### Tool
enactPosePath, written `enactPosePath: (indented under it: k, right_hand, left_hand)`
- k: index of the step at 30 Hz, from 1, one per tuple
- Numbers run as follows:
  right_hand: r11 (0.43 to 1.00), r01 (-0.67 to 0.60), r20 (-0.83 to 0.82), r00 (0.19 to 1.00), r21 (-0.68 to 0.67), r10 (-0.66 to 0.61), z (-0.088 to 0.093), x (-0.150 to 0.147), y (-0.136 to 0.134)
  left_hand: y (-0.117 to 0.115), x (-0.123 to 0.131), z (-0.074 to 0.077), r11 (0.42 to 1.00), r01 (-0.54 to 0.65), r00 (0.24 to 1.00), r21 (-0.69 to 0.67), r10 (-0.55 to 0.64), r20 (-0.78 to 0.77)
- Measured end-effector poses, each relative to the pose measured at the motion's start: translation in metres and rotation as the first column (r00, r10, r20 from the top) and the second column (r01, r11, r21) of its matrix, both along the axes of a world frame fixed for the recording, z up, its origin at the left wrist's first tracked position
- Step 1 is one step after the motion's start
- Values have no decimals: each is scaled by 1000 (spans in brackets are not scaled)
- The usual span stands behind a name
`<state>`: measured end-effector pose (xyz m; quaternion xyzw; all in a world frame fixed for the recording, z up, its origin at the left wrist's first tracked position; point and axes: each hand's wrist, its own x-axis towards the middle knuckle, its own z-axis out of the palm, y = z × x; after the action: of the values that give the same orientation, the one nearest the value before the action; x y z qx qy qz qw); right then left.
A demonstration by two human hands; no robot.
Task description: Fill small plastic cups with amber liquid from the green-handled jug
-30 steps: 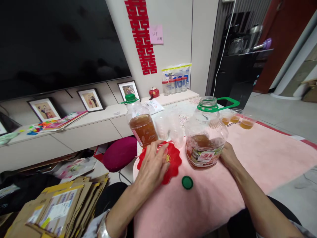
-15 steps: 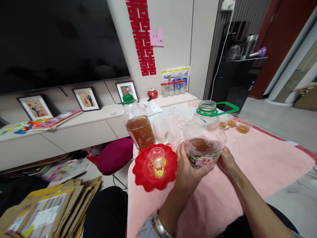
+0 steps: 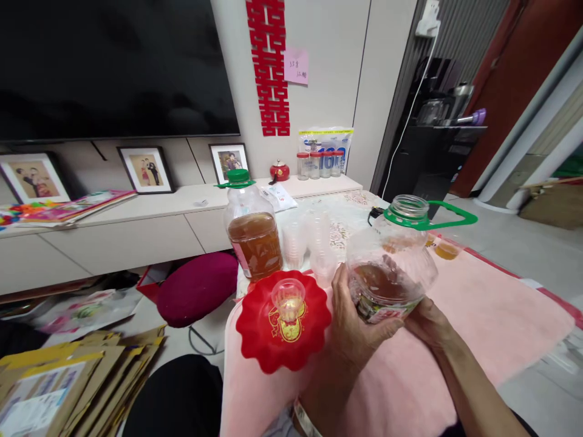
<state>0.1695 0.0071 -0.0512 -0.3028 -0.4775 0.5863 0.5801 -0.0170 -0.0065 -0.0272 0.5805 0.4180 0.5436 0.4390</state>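
Observation:
Both my hands hold a large clear plastic jug (image 3: 392, 267) with a green handle ring, no cap, and brown liquid in its lower part. My left hand (image 3: 353, 321) wraps its left side and bottom, and my right hand (image 3: 426, 321) cups its right underside. The jug is lifted off the pink cloth (image 3: 478, 309) and tilted slightly. To its left, a small clear plastic cup (image 3: 288, 298) stands on a red scalloped plate (image 3: 264, 340). Behind the plate stands a second jug (image 3: 252, 233) with a green cap, about half full of brown liquid.
Stacks of clear cups (image 3: 310, 237) stand behind the plate. Filled cups (image 3: 445, 249) sit at the table's far right. A magenta cushion (image 3: 195, 288) and cardboard pieces (image 3: 59, 376) lie on the floor at left. A low white cabinet (image 3: 136, 224) holds framed photos.
My left hand left the cup on the red plate and took hold of the open jug. Both hands then raised the jug off the cloth; the view shifted and the green cap went out of sight.

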Motion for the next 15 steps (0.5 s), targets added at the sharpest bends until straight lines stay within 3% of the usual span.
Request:
enactPosePath:
  k: [4,9,12,15]
  right_hand:
    - [1000,3,126,992,11,-4,0,3,-6]
    - [981,196,293,938,-11,-184,-6,24,-14]
    - [972,236,393,893,4,-218,9,33,-17]
    - [979,192,498,843,69,-201,37,30,-19]
  left_hand:
    - [-7,-7,8,999,20,1000,-47,-21,-7]
    - [-11,-9,14,996,68,994,-52,-63,86]
    - [-13,-8,18,992,124,980,-29,-117,162]
    - [-16,-8,26,988,151,967,-17,-145,208]
